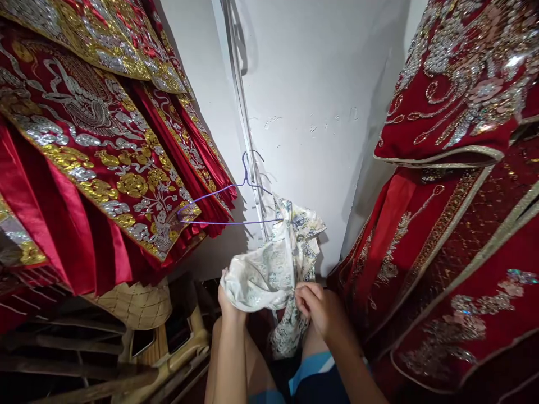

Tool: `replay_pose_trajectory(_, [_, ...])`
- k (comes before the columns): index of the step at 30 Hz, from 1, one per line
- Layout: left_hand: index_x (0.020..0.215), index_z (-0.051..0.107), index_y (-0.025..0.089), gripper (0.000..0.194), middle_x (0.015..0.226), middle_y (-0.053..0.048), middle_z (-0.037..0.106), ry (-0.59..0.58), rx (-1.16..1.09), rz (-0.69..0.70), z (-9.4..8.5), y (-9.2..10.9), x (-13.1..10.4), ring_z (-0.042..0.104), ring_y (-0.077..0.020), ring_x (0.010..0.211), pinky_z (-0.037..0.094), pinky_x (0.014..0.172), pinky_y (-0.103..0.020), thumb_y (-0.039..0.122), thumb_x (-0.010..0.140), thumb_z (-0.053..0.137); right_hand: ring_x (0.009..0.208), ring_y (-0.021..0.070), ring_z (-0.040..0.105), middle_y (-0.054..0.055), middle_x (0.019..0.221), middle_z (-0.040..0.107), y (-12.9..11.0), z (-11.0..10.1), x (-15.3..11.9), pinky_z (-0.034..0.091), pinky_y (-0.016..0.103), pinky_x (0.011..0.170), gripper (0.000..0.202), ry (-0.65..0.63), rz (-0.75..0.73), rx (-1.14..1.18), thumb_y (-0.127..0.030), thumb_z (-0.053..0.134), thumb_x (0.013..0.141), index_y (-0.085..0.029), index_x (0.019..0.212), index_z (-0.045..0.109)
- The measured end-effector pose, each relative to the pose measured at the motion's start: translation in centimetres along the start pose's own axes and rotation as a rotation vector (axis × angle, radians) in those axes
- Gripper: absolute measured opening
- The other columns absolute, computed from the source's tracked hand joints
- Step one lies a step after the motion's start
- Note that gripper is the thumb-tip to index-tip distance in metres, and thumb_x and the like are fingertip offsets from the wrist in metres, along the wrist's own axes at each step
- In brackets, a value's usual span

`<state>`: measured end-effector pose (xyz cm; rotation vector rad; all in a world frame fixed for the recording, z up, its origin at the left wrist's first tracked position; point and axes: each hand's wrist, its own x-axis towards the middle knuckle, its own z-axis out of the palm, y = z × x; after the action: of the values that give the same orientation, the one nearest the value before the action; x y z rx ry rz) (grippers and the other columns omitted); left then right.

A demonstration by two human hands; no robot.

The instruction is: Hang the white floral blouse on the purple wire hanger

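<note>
A pale floral garment (290,252) hangs half on a purple wire hanger (223,222), with one shoulder over the hanger's right arm. The hanger's left arm is bare. My left hand (229,297) is at the garment's left side, its fingers mostly hidden behind the bunched cloth it holds up. Pinched at the garment's front edge, my right hand (310,303) has its fingertips closed on the fabric. The lower part of the cloth trails down between my knees.
Red embroidered gowns hang close on the left (138,168) and on the right (455,224). Behind the hanger a thin pole (244,106) leans along the white wall (311,84). A wooden chair (185,348) stands at lower left.
</note>
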<state>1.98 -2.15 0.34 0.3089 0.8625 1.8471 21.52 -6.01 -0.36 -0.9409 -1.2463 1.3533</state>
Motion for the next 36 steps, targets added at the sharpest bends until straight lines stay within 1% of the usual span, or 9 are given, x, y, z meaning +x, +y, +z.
replay_pose_trajectory(4, [0.080,0.060,0.018,0.034,0.073,0.002,0.058,-0.119,0.081,0.055,2.2,-0.2,-4.1,0.056,-0.0118,0.065,0.046,0.065,-0.021,0.047,0.076,0.077,0.042,0.0114,0.032,-0.002,0.041,0.037,-0.2,-2.5,-0.8,0.024,0.028,0.047,0.033,-0.142,0.055,-0.171,-0.029,0.047,0.077,-0.022,0.045,0.044])
replay_pose_trajectory(8, [0.080,0.058,0.019,0.034,0.077,0.001,0.055,-0.416,0.223,0.156,4.5,-0.6,-8.3,0.052,-0.0110,0.067,0.043,0.065,-0.021,0.050,0.083,0.071,0.061,0.0173,0.049,0.002,0.060,0.053,-0.5,-2.3,-0.5,0.040,0.030,0.061,0.027,-0.037,-0.044,-0.072,-0.038,0.055,0.082,-0.022,0.060,0.056])
replay_pose_trajectory(14, [0.097,0.067,0.022,0.023,0.110,-0.008,0.061,-0.603,0.754,0.422,5.5,-1.3,-11.0,0.056,-0.0228,0.110,0.042,0.099,-0.032,0.043,0.092,0.061,0.101,0.0253,0.061,0.007,0.097,0.068,-1.1,-1.2,-1.1,0.046,0.037,0.091,0.040,-0.259,0.065,0.220,-0.057,0.060,0.087,-0.024,0.108,0.069])
replay_pose_trajectory(19, [0.141,0.049,0.025,0.052,0.142,-0.011,0.051,-0.675,0.906,0.291,3.7,-0.3,-8.4,0.042,-0.0258,0.137,0.032,0.114,-0.039,0.055,0.100,0.039,0.071,0.0167,0.057,0.000,0.072,0.063,-5.0,-1.4,-0.1,0.046,0.028,0.070,0.023,-0.333,0.240,0.088,-0.022,0.074,0.066,-0.018,0.087,0.067])
replay_pose_trajectory(23, [0.086,0.065,0.017,0.058,0.089,-0.008,0.065,-0.847,1.266,0.104,0.6,0.6,-6.4,0.059,-0.0245,0.091,0.047,0.083,-0.035,0.065,0.097,0.034,0.053,0.0113,0.045,-0.002,0.056,0.052,-8.3,-2.4,2.5,0.035,0.023,0.051,0.011,-0.422,0.149,-0.031,-0.021,0.066,0.058,-0.017,0.058,0.056])
replay_pose_trajectory(26, [0.065,0.052,0.017,0.054,0.063,-0.002,0.051,-0.877,1.546,0.093,-2.3,2.0,-6.0,0.049,-0.0176,0.065,0.042,0.066,-0.030,0.061,0.095,0.042,0.048,0.0091,0.036,-0.004,0.050,0.041,-9.9,-3.4,5.2,0.026,0.023,0.046,0.018,-0.166,-0.044,-0.053,-0.025,0.059,0.061,-0.019,0.051,0.045])
replay_pose_trajectory(29, [0.087,0.062,0.017,0.041,0.076,-0.004,0.061,-0.935,1.469,0.007,-4.8,3.7,-6.1,0.058,-0.0185,0.077,0.045,0.076,-0.029,0.053,0.098,0.045,0.052,0.0096,0.037,-0.005,0.053,0.042,-11.3,-3.4,7.2,0.029,0.023,0.050,0.013,0.057,-0.222,-0.073,-0.025,0.057,0.062,-0.019,0.054,0.048])
replay_pose_trajectory(33, [0.140,0.046,0.025,0.051,0.139,-0.011,0.054,-0.857,1.246,0.108,-5.0,4.4,-6.3,0.051,-0.0245,0.129,0.037,0.111,-0.037,0.044,0.094,0.058,0.061,0.0115,0.047,-0.002,0.062,0.054,-12.8,-0.9,7.1,0.035,0.023,0.057,0.008,-0.300,-0.273,-0.198,-0.020,0.059,0.068,-0.016,0.064,0.063])
replay_pose_trajectory(36, [0.148,0.041,0.028,0.065,0.150,-0.011,0.046,-0.772,1.118,0.234,-3.1,3.5,-6.1,0.043,-0.0271,0.139,0.032,0.116,-0.040,0.040,0.090,0.065,0.060,0.0113,0.046,-0.001,0.062,0.055,-13.7,1.0,5.9,0.033,0.022,0.055,0.013,-0.593,-0.234,-0.285,-0.019,0.057,0.075,-0.015,0.066,0.065])
